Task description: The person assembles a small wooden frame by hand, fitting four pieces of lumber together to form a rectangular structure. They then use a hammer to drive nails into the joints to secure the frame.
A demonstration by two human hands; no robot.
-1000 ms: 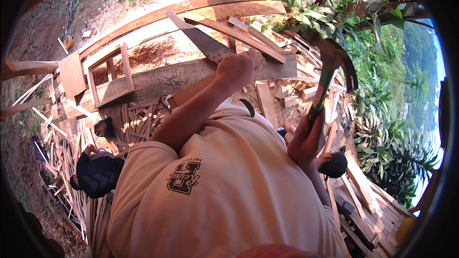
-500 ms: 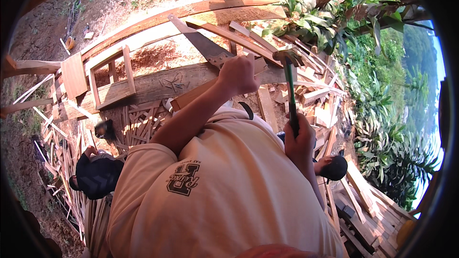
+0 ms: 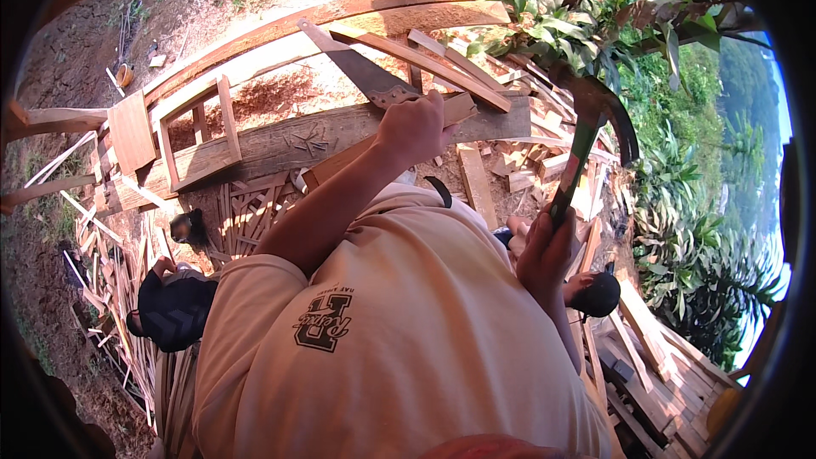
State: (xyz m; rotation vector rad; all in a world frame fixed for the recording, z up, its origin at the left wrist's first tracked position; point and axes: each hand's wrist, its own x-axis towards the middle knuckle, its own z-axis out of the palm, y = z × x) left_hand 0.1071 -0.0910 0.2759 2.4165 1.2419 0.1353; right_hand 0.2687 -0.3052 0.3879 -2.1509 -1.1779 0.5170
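We take the grey weathered plank [image 3: 340, 140] as our landmark; it runs across the mid-frame, w/ scratch marks on its top face.

Left hand [image 3: 414, 126]: closed in a fist right at the plank's top edge, toward its right end. It sits on or against a lighter wood strip [image 3: 374, 149] lying along the plank. We can't tell exactly what the fingers pinch, since the back of the hand hides them.

Right hand [image 3: 544, 251]: below & right of the plank's right end, wrapped tight round the green handle of a hammer [image 3: 586, 132]. Handle points up, tilted slightly right; the dark curved head is above the plank's right end, well clear of the wood, in front of the leafy plants [image 3: 595, 17].

Handsaw [image 3: 361, 72]: lies just behind the plank, blade slanting up-left, its wider end near the left hand.

Behind the plank: long curved beams [image 3: 340, 13] & reddish sawdust. Left of the plank's end: a small open wooden frame [image 3: 200, 132] & a flat board [image 3: 130, 130]. Right of & below the plank: loose offcuts [image 3: 510, 161], piled slats.

Below the plank, further down: two other persons, one in a dark top [image 3: 174, 306] at lower left, one w/ dark hair [image 3: 595, 293] near our right hand. Our beige shirt [image 3: 408, 331] fills the lower frame.
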